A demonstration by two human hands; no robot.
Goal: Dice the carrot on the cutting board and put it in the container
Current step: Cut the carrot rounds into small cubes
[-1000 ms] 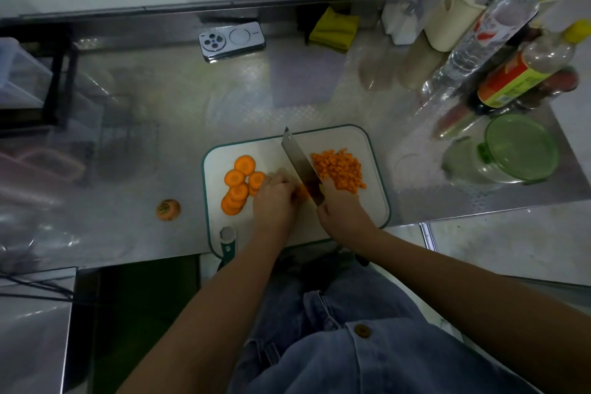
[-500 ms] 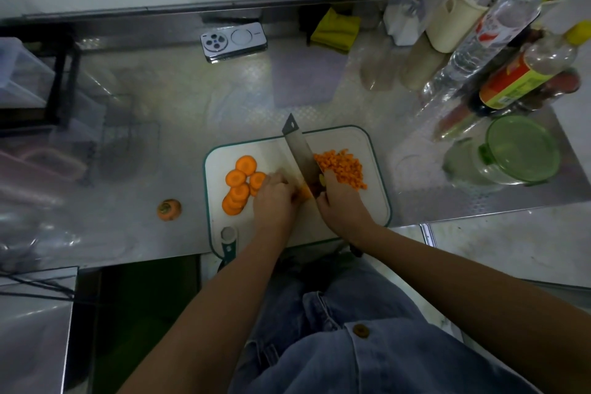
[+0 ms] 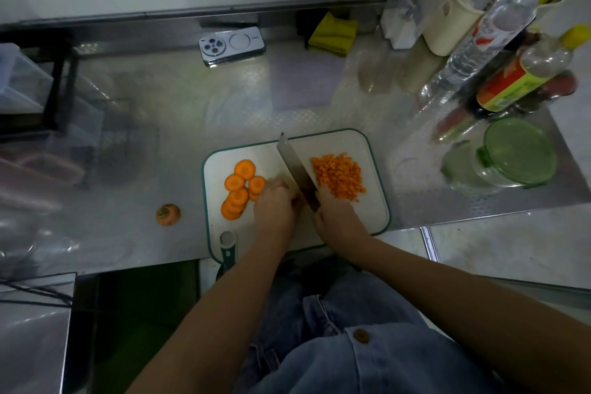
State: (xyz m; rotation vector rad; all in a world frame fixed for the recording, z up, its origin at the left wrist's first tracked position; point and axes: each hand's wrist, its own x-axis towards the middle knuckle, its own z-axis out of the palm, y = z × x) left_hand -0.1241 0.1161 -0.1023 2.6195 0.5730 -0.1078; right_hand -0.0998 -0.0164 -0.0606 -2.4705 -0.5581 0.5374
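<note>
We are gripping the knife (image 3: 294,166) in our right hand (image 3: 335,217). Its handle is hidden under the fist and the blade is angling across the middle of the board (image 3: 375,211). Our left hand (image 3: 275,205) is curling down on a piece (image 3: 300,200) of carrot right against the blade. Only a sliver of orange is showing between the two hands, which are nearly touching.

That closeness is what we are worrying about. The left fingertips are tucked out of sight beside the edge, so a stroke drifting left could nick them. So small a piece could also roll or shoot out under pressure.

The slices (image 3: 238,192) are waiting in an overlapping stack on the left of the board. The dice (image 3: 339,176) are piling up on the right, near the rim, where a careless sweep could push cubes onto the counter. The container (image 3: 518,153) is sitting well apart to the right with its green lid on, so we are judging the transfer a spill risk too.
</note>
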